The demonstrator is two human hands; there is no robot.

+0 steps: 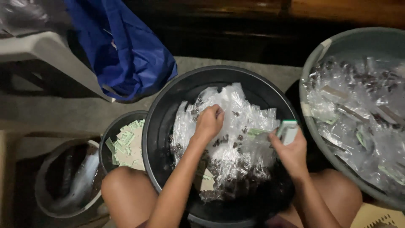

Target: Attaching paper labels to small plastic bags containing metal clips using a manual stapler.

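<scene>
Hands over black tub (160, 126): left hand (209, 121) pinches clear packets (236, 126) mid-pile; right hand (291, 147) grips stapler (287, 130) at right rim, poised.

Both forearms are being shown bare from elbow to wrist; no sleeves are being worn within view. The left grip (209, 121) and the right grip (291, 151) are being seen uncovered: no gloves, rings, watch or bands are being noted on either. Both knees and the upper legs are being shown bare at the lower edge of the view. Fine detail is being obscured by dim lighting and motion blur.
</scene>
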